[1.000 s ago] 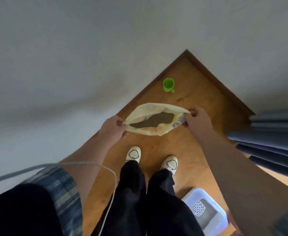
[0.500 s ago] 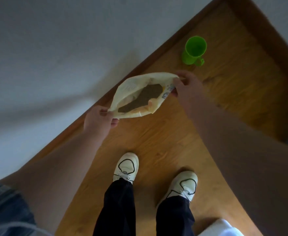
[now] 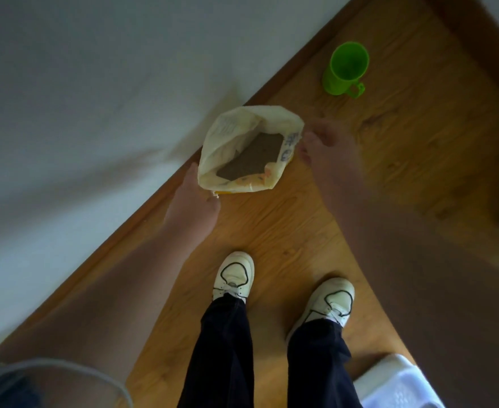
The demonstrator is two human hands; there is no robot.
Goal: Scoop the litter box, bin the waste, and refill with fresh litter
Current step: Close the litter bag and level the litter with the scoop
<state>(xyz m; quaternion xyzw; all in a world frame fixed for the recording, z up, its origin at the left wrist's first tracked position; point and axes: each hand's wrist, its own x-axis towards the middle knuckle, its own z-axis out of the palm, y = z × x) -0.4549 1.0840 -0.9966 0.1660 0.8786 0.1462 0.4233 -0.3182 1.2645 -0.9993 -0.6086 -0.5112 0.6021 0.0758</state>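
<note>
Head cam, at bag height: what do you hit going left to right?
wall → left hand → litter bag → right hand. Green cup left out: it sits farther back and overlaps the right hand sideways.

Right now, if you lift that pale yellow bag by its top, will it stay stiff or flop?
Probably floppy: the bag has thin, crumpled walls sagging around its open mouth. Likely bottom-heavy, since brown litter sits low inside. Tilted, it could spill, as the top is open.
</note>
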